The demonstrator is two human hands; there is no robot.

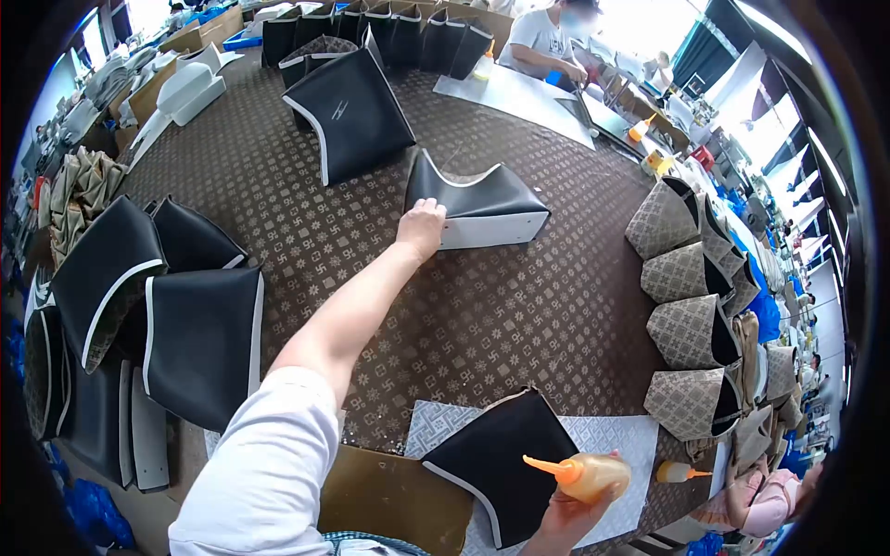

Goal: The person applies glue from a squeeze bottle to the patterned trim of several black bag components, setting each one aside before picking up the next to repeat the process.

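Note:
My left hand reaches far across the table, its fingers closed on the near left corner of a black bag body with a white base panel. That bag lies on its side, its curved, white-edged opening facing away. Low on the right, my right hand grips a glue bottle with an orange nozzle, which points left. Just under the bottle a black bag panel with a white edge lies on a pale patterned sheet. Some fingers of the right hand are hidden behind the bottle.
Black bag pieces are piled at left. Another black bag stands beyond my left hand, before a row of them. Patterned bag pieces line the right side, near a second glue bottle. A co-worker sits across the table.

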